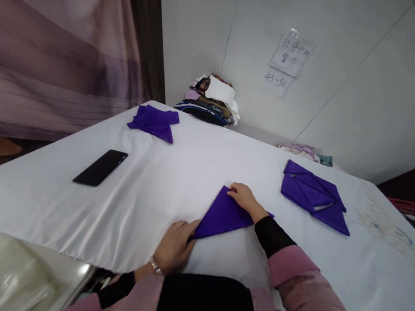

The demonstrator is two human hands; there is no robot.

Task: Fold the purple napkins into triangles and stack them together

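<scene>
A purple cloth napkin [224, 216], folded into a triangle, lies on the white tablecloth right in front of me. My left hand [176, 244], with a bracelet at the wrist, pinches its near left corner. At the napkin's upper point, the fingers of my right hand [243, 196] are closed on the edge. Part of its right side is hidden under my right wrist. Off to the right rests a second folded purple napkin [309, 191] with layered flaps. Another folded purple napkin [155, 121] is at the far left end of the table.
A black phone [101, 167] lies flat on the left of the white-covered table [192, 164]. Behind the far edge a pile of folded clothes [212, 100] leans near the wall, which bears handwritten paper signs [291, 54]. A curtain [57, 50] hangs at left.
</scene>
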